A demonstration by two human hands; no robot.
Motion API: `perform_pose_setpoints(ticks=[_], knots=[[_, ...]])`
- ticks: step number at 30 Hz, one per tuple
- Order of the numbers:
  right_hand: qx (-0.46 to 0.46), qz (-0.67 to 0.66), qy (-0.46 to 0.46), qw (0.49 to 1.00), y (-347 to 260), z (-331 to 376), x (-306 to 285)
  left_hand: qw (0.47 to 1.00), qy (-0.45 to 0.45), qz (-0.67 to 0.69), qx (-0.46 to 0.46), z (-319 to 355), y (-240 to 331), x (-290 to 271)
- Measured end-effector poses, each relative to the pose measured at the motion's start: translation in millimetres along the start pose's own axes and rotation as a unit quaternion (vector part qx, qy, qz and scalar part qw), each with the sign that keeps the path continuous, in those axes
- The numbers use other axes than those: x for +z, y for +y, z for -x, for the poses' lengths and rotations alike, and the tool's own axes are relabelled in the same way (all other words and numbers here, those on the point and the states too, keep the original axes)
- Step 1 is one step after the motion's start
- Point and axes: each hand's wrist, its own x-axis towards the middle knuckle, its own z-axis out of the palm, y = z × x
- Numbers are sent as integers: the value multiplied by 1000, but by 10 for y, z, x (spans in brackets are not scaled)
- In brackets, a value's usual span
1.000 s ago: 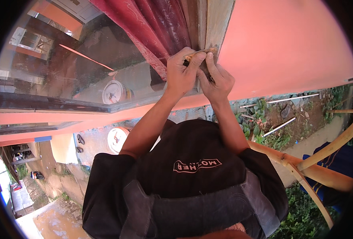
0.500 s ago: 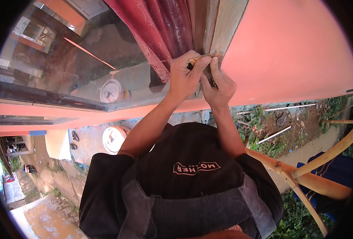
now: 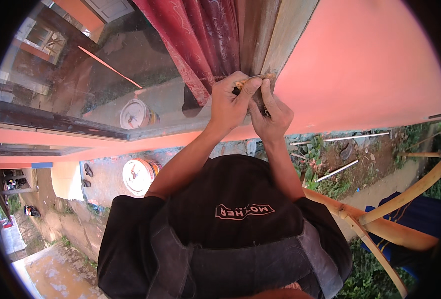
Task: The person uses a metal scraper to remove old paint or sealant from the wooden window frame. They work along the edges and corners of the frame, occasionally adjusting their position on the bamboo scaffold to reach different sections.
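Both my hands are together at the lower part of a wooden window frame, whose surface looks pale and worn. Between them they pinch a thin, frayed brown sheet that looks like sandpaper, bent over with its tan edge uppermost. My left hand grips its left side, thumb on top, fingers curled and partly hidden. My right hand closes on the right side, thumb and forefinger near the top edge. The sheet lies against the wood; how much touches is hidden behind my fingers.
Left of the frame is reflective window glass with a red curtain behind it. A pink wall spreads to the right. Below stand a paint bucket and dark sandals. Bamboo poles cross at lower right beside dark blue cloth.
Both hands, still pinching the sandpaper, have slid a short way down along the wooden frame toward me. The view has shifted slightly.
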Motion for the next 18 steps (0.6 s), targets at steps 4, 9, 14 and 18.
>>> perform_pose_setpoints(ticks=[4, 9, 14, 18], knots=[[-2, -3, 11, 1000, -26, -46, 23, 1000, 5, -8, 2, -24, 46, -4], [-7, -15, 14, 1000, -26, -81, 26, 1000, 0, 1, -6, -16, 67, -13], [0, -23, 12, 1000, -44, -70, 5, 1000, -4, 0, -4, -30, 65, -12], [23, -26, -8, 999, -137, -178, -49, 1000, 0, -9, 10, -83, 143, -6]])
